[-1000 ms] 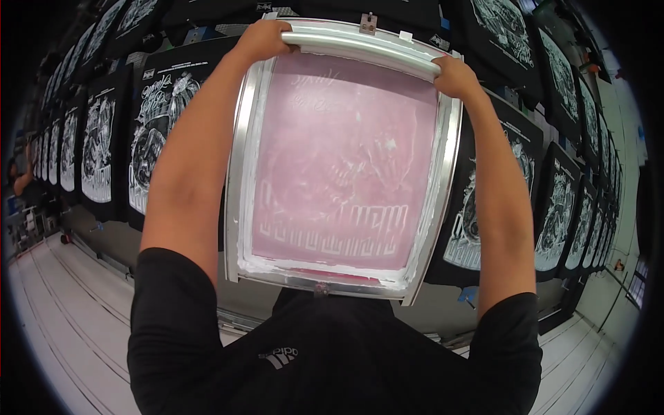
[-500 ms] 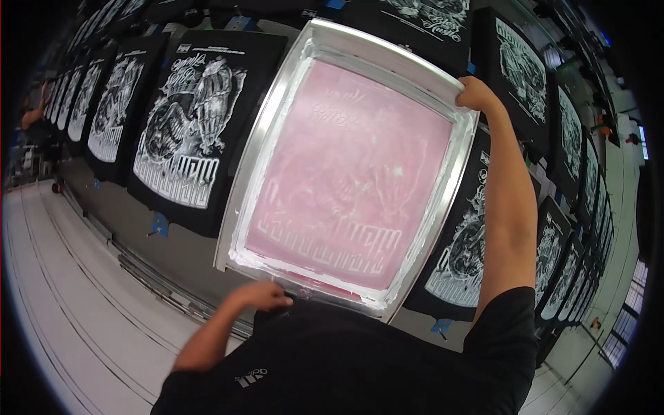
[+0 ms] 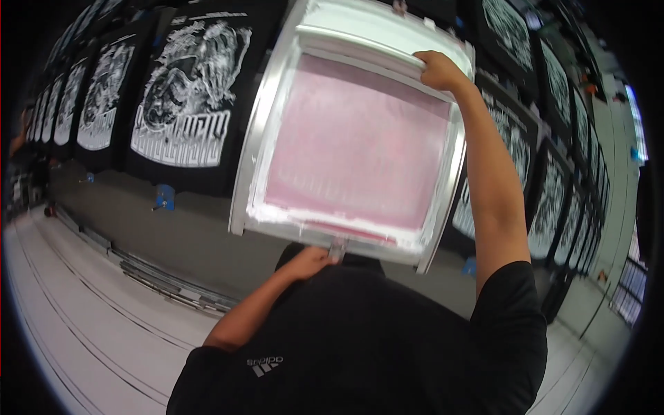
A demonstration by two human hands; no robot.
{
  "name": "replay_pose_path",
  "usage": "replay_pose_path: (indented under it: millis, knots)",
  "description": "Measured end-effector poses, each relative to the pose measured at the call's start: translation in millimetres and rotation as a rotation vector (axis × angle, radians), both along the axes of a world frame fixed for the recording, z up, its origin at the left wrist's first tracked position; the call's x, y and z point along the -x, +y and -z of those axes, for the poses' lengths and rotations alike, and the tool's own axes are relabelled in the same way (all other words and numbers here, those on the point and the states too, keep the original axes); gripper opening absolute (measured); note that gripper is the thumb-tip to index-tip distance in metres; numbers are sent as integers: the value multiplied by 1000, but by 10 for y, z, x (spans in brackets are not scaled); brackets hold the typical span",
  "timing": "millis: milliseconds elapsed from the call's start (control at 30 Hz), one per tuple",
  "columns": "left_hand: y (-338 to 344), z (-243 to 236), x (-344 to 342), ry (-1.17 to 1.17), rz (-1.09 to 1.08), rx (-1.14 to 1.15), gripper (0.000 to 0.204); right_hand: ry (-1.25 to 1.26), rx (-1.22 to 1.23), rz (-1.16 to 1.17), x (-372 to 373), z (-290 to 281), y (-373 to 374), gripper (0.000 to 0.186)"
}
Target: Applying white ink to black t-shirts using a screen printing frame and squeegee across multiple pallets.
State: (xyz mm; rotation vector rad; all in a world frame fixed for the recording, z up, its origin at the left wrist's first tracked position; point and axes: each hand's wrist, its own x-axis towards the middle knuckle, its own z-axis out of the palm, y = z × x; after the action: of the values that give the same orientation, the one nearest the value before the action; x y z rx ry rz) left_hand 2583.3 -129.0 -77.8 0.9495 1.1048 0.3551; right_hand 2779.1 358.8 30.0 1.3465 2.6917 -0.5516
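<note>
A silver-framed printing screen (image 3: 243, 176) with pink mesh (image 3: 360, 138) fills the middle of the view, white ink smeared along its inner edges. Across its far part lies a long pale squeegee (image 3: 353, 40), with a whitish area beyond it. My right hand (image 3: 445, 72) is closed around the squeegee's right end, arm stretched far out. At the screen's near edge, my left hand (image 3: 311, 263) is closed on a small metal clamp (image 3: 337, 249). What lies under the screen is hidden.
Black shirts with white prints stand in rows on boards at left (image 3: 190, 97) and right (image 3: 550, 200). Blue brackets (image 3: 164, 197) stick out below them. Metal rails (image 3: 173, 287) run along the pale floor (image 3: 104, 325) at left. Another person's arm (image 3: 19, 142) shows at far left.
The squeegee and my right hand have come nearer, away from the screen's far edge. My left hand has moved right onto the clamp. The view has shifted, and the mesh pattern looks fainter.
</note>
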Motion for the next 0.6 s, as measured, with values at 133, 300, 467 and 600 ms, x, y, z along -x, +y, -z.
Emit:
replay_pose_path:
  millis: [133, 300, 467, 600]
  knots:
    - [72, -118, -12, 17, -28, 49, 32, -60, 93, 141, -30, -88, -1680, 50]
    - [48, -10, -98, 37, -8, 43, 34, 62, 33, 96, -147, -245, -3590, 37]
    - [-19, -44, -162, 435, 162, -147, 33, 151, -34, 115, -142, -254, -4304, 37]
    - [47, -266, -107, 508, 215, 9, 43, 163, 11, 104, -200, -197, -4214, 38]
